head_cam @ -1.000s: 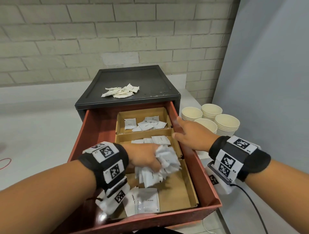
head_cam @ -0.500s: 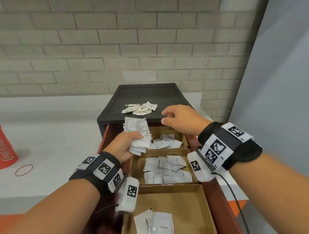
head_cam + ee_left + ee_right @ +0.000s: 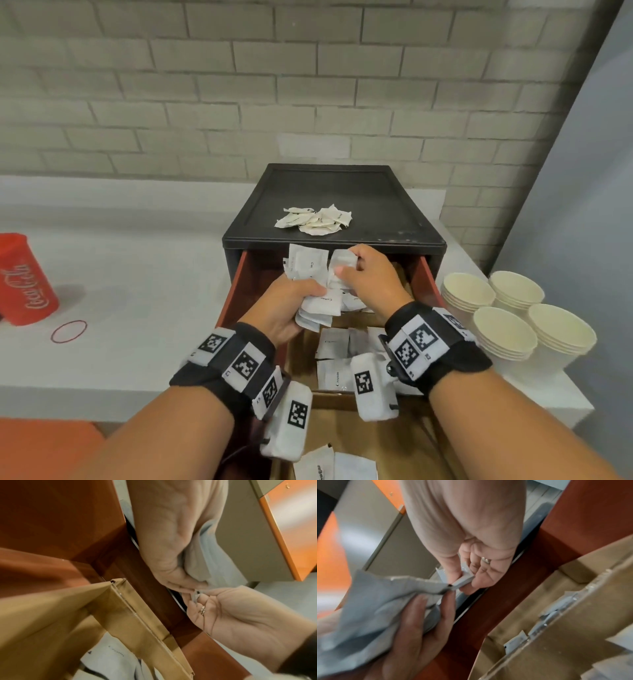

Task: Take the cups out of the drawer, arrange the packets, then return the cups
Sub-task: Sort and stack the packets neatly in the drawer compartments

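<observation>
Left grip [image 3: 291, 305] clamps a packet bundle [image 3: 317, 291]; right grip [image 3: 368, 277] pinches one packet's edge above the drawer [image 3: 430, 284].

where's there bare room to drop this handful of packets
Free: the cabinet top behind and right of its small packet pile; the near tray floor beyond two packets; the counter left of the drawer. Crowded: the middle tray, and the cups on the right.
</observation>
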Tool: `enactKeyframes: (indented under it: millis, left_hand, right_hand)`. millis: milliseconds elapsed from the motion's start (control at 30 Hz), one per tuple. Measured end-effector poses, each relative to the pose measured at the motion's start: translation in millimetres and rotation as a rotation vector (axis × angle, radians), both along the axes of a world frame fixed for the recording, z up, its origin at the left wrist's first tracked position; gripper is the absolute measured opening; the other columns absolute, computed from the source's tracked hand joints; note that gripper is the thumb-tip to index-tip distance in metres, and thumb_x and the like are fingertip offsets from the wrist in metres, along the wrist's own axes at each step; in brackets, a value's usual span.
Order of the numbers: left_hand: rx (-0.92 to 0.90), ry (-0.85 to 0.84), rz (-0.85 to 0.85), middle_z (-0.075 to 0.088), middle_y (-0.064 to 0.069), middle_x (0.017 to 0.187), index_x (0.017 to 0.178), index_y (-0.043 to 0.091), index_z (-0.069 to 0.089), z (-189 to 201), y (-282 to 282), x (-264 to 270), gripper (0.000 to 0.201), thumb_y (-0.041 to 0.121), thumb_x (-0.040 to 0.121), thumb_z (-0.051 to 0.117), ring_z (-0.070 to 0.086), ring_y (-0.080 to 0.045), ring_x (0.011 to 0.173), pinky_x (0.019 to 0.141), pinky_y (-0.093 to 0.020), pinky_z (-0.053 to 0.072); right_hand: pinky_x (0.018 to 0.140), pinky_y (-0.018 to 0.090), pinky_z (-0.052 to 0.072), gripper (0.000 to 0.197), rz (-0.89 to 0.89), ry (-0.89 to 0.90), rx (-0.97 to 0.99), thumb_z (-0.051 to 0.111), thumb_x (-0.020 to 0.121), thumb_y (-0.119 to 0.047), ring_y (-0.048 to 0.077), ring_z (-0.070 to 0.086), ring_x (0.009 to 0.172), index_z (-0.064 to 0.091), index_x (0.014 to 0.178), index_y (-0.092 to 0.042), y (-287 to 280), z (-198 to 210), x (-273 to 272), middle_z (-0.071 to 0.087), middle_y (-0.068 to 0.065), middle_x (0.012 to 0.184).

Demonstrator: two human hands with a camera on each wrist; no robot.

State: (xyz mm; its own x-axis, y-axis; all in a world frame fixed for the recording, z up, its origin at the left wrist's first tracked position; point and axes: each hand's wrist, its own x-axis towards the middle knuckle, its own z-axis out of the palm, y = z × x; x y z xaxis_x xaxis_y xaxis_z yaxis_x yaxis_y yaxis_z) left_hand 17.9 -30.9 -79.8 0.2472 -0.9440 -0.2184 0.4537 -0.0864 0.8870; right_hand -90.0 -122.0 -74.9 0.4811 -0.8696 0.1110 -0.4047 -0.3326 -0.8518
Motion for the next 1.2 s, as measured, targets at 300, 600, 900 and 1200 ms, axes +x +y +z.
enactKeyframes:
  millis: [300, 600, 900, 1200]
  left_hand:
    - [0.01, 0.035, 0.19, 0.058, -0.013, 0.122, 0.122, 0.02, 0.047, -7.9, -12.7, 10.5, 0.049, -0.013, 0.086, 0.051, 0.06, -0.028, 0.105, 0.088, -0.043, 0.053]
    - [0.032, 0.031, 0.247, 0.06, -0.006, 0.108, 0.121, 0.024, 0.046, -13.5, -12.8, 11.8, 0.05, -0.011, 0.087, 0.052, 0.059, -0.024, 0.101, 0.084, -0.039, 0.052]
    - [0.027, 0.043, 0.191, 0.062, -0.014, 0.108, 0.106, 0.013, 0.058, -11.8, -13.5, 10.2, 0.033, -0.013, 0.087, 0.05, 0.063, -0.029, 0.099, 0.079, -0.041, 0.055]
    - [0.003, 0.102, 0.134, 0.056, -0.018, 0.129, 0.14, 0.016, 0.041, -10.1, -13.0, 6.2, 0.059, -0.011, 0.088, 0.049, 0.062, -0.033, 0.104, 0.07, -0.041, 0.058]
  right_hand:
    - [0.06, 0.021, 0.045, 0.031, -0.019, -0.091, 0.113, 0.065, 0.086, -0.012, 0.011, 0.053, 0.071, 0.055, 0.114, -0.022, -18.9, 1.5, -15.9, 0.059, 0.002, 0.092]
    - [0.055, 0.017, 0.039, 0.023, -0.236, -0.069, 0.241, 0.05, 0.092, -0.008, 0.009, 0.052, 0.071, 0.072, 0.094, -0.014, -24.6, 3.3, -19.4, 0.058, -0.004, 0.078]
    - [0.071, 0.022, 0.052, 0.035, 0.112, -0.002, 0.32, 0.062, 0.088, -0.022, 0.009, 0.059, 0.086, 0.055, 0.123, -0.02, -6.8, 1.8, -12.9, 0.061, -0.002, 0.101]
    - [0.047, 0.015, 0.044, 0.027, 0.152, -0.064, 0.358, 0.062, 0.084, 0.004, 0.009, 0.052, 0.055, 0.06, 0.106, -0.012, -5.3, 1.9, -10.5, 0.06, 0.004, 0.069]
